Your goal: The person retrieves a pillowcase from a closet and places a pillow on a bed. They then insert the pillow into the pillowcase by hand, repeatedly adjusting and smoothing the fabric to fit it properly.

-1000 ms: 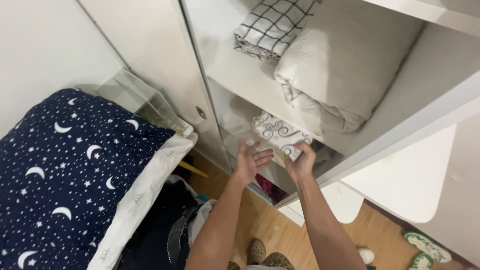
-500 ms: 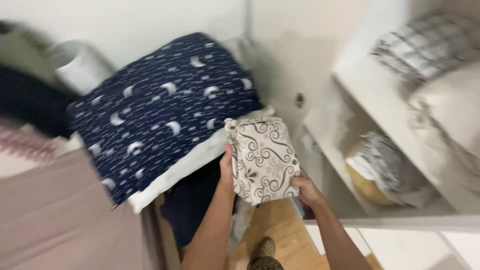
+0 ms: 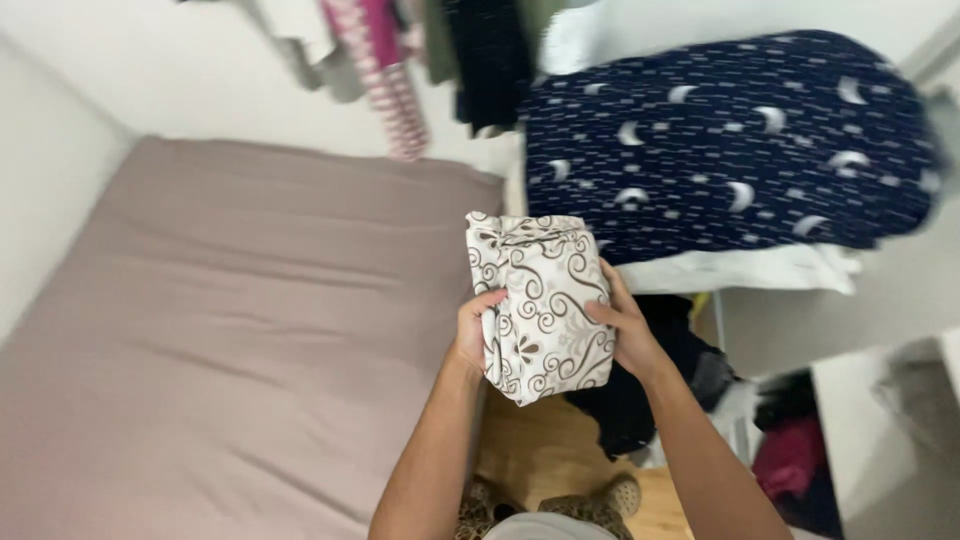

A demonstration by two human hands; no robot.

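The folded swirl-patterned cloth (image 3: 540,305), off the wardrobe shelf a second ago, is now carried over the near edge of the bare mauve mattress (image 3: 230,330), left hand (image 3: 475,330) and right hand (image 3: 625,330) clasping its sides.

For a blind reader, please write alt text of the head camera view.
Both hands, left hand and right hand, hold a folded white cloth with brown swirls above a bare taupe mattress. A navy moon-and-star cover lies at right, and clothes hang behind.
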